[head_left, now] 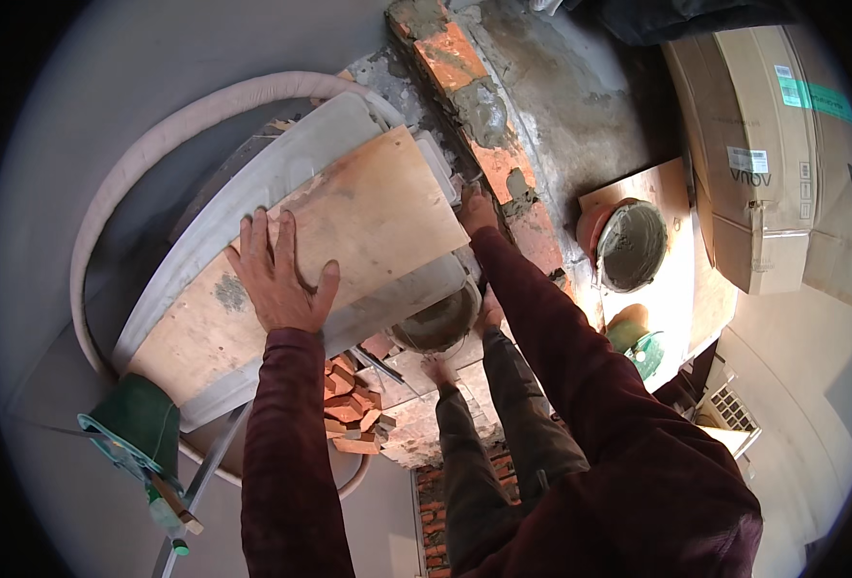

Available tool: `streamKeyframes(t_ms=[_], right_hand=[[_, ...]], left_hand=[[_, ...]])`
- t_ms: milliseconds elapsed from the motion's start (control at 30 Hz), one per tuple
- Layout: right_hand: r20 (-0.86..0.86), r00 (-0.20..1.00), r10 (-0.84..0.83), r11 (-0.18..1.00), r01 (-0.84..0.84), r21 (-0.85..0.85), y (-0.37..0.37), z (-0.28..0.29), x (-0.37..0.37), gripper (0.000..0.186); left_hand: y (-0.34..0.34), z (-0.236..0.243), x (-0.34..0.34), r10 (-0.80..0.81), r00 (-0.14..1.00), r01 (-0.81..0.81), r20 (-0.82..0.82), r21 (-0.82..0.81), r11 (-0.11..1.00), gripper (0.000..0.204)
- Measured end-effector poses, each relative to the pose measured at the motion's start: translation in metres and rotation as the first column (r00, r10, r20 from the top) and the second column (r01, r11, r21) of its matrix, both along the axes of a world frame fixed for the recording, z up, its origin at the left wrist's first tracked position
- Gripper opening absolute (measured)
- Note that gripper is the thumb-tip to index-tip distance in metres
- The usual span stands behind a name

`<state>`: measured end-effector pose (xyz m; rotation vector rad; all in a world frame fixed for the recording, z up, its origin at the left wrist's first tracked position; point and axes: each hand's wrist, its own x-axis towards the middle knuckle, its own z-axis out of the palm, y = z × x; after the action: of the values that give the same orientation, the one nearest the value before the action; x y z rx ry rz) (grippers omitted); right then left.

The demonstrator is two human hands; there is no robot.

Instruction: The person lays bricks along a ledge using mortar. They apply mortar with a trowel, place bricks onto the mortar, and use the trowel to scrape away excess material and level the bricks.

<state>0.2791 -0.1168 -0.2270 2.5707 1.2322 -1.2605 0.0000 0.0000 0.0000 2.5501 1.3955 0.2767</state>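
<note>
My left hand (277, 275) lies spread on a long pale plywood board (358, 202), which rests on a curved whitish grey base (310, 149). My right hand (477, 207) is beside the board's right end, by a row of red bricks (503, 154) smeared with mortar. Its fingers are bent around something small and greyish that I cannot make out. Below the board, a bucket (440, 323) of grey mortar stands near my bare feet, partly hidden by the board and base.
A second mortar bucket (630, 246) stands on a wooden sheet at right, near a green container (642, 352). Cardboard boxes (763, 154) are at the upper right. Broken bricks (353, 409) lie below. A green bucket (132, 424) is at lower left, and a padded hose (127, 164) curves along the left.
</note>
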Motion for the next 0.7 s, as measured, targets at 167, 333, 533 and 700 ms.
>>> streamKeyframes(t_ms=[167,333,533,700], right_hand=[[-0.285,0.913,-0.291,0.939,0.330,0.097,0.053,0.027,0.009,0.044],[-0.452,0.661,-0.599,0.784,0.599,-0.163,-0.014,0.068,0.017,0.045],[-0.041,0.979,-0.200,0.831,0.192,0.522,-0.095,0.106,0.046,0.032],[-0.312,0.868,-0.387,0.777,0.489,0.396,-0.013,0.060,0.076,0.032]], left_hand=[[0.000,0.004,-0.005,-0.003,1.000,0.003,-0.008,0.008,1.000,0.081],[0.001,0.005,-0.001,-0.006,1.000,0.006,0.006,0.001,1.000,0.080],[0.001,-0.001,0.001,-0.028,1.000,0.028,-0.001,0.036,0.999,0.079],[0.002,-0.004,0.003,-0.049,0.998,0.051,-0.029,0.068,0.996,0.076]])
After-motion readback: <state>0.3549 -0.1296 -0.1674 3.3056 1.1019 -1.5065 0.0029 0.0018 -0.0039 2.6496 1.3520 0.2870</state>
